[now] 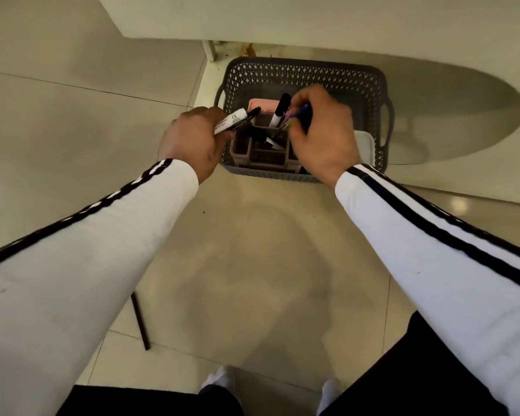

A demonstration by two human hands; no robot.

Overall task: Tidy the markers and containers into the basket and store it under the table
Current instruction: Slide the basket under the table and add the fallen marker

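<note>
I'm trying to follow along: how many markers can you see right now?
4 clear: one in the left hand, a marker; one upright by the right hand, at; a blue one gripped; one in the pink organizer. More may be hidden.

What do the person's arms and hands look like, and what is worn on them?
Both arms wear long white sleeves, the left sleeve and the right sleeve, each with black stripes running lengthwise to the cuff. The left hand and the right hand are bare: no gloves, rings or watch show.
</note>
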